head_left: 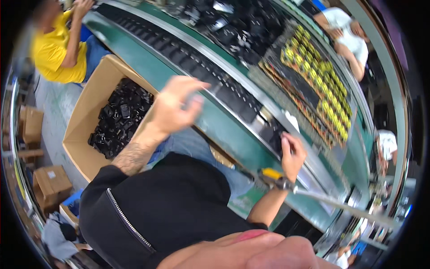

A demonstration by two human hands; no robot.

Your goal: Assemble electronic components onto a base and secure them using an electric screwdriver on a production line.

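Note:
My left hand hovers over the near rail of the conveyor, thumb and forefinger apart and nothing clear between them. A row of black plastic parts runs along the conveyor beyond it. Farther right, my right hand reaches to the belt, its thumb and fingertips closed at the edge of a black plastic part. That grip is partly hidden by the fingers. A small pale block sits on the belt just past this part.
An open cardboard box of black parts stands at my left. Across the conveyor lie a heap of black pieces and rows of yellow-green wound components. A metal bar crosses near my right wrist. Other people work around the line.

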